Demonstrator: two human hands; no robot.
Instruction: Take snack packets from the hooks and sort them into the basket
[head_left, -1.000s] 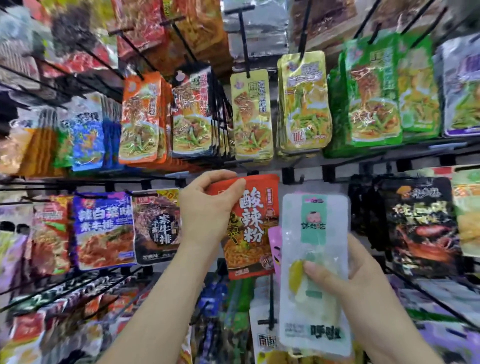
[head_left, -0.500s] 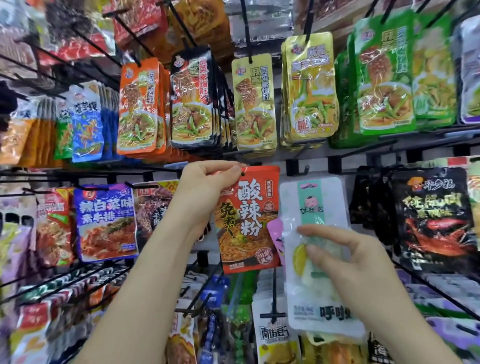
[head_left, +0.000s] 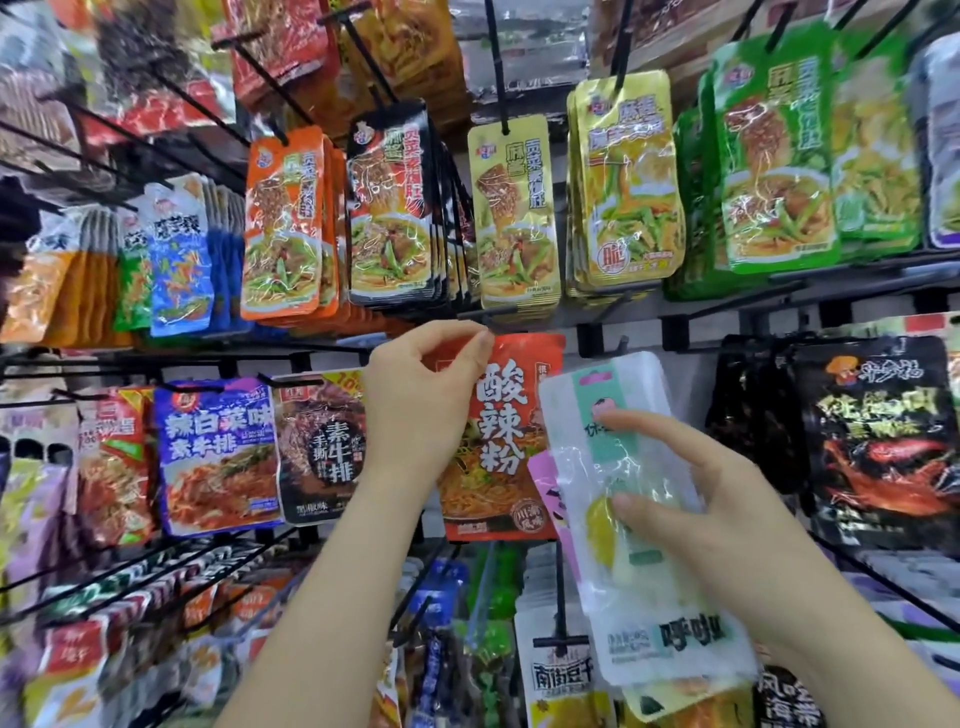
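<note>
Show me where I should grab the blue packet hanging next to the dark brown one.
Pinch the blue flat plastic packet near its top edge, just below the black wire hook, coming from the front. It hangs flat, facing you, and the hook points outward, so it should probably slide straight off toward you.

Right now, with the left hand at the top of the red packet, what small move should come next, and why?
Probably pull the red packet straight toward you. The left hand pinches its top edge, and the right hand is occupied holding the white packet.
</note>
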